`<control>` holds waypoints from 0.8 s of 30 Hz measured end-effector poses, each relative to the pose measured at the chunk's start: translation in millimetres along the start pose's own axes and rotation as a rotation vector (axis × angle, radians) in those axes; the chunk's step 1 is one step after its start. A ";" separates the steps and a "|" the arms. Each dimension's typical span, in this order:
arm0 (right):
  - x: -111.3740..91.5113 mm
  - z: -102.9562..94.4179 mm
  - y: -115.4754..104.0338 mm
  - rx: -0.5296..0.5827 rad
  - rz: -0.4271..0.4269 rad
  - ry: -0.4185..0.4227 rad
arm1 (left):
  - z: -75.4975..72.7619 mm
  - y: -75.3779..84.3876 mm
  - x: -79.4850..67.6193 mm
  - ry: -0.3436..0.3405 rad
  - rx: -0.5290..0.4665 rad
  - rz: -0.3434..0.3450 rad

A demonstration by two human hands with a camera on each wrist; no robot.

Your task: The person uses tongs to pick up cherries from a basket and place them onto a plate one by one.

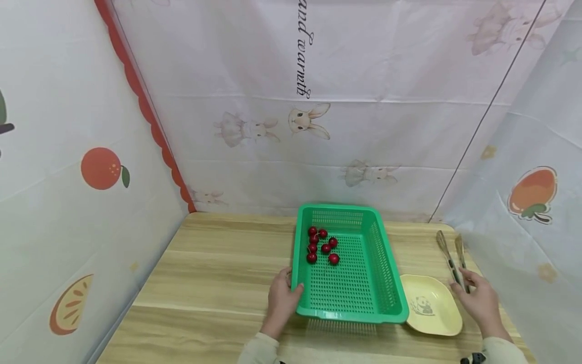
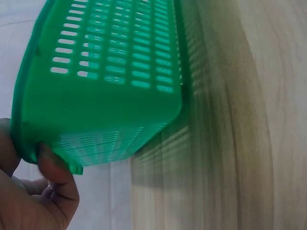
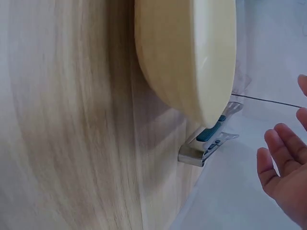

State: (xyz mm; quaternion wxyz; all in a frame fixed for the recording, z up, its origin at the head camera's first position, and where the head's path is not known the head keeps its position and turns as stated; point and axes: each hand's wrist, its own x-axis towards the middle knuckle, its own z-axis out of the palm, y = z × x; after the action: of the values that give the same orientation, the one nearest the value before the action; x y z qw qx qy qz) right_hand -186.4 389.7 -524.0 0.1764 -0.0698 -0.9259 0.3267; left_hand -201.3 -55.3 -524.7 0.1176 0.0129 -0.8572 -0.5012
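My left hand [image 1: 283,298] grips the rim of a green plastic basket [image 1: 347,317] at its near left corner, thumb over the edge. In the left wrist view the fingers [image 2: 58,175] curl round that rim. Several dark red cherries [image 1: 326,248] lie inside, toward the basket's left and far side. My right hand [image 1: 479,302] is over the handle end of metal tongs [image 1: 450,259] in the head view. From the right wrist, that hand [image 3: 292,175] shows spread, relaxed fingers apart from the tongs [image 3: 193,155], holding nothing.
A yellow square plate [image 1: 438,308] with a panda print stands right of the basket, close to its near right corner. All sits on a wood-grain table [image 1: 218,273]. Printed cloth walls [image 1: 254,76] rise at the back and both sides.
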 end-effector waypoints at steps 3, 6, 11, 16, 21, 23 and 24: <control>2.1 1.3 3.9 0.015 0.012 0.023 | 0.9 1.0 -2.3 0.005 0.040 0.001; 5.3 1.8 7.1 0.015 0.042 0.015 | 1.8 3.0 -4.8 0.007 0.073 -0.016; 13.0 0.9 13.3 -0.008 0.080 0.006 | 4.4 4.1 -5.7 0.015 0.120 -0.029; 19.4 1.6 21.6 0.009 0.129 -0.002 | 5.8 3.4 -5.3 0.028 0.120 -0.027; 23.5 1.4 28.7 0.053 0.232 -0.056 | 5.4 4.7 -5.7 0.052 0.156 -0.029; 24.3 0.9 30.7 0.067 0.274 -0.086 | 5.2 5.1 -6.2 0.058 0.170 -0.039; 24.7 0.9 31.7 0.070 0.291 -0.098 | 5.0 5.3 -6.5 0.060 0.178 -0.045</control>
State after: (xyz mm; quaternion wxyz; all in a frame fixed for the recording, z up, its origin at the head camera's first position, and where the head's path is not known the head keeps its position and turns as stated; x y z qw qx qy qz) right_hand -209.2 419.9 -537.7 0.0839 -0.1812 -0.9016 0.3838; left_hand -195.6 -47.4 -523.7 0.1303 0.0575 -0.8939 -0.4251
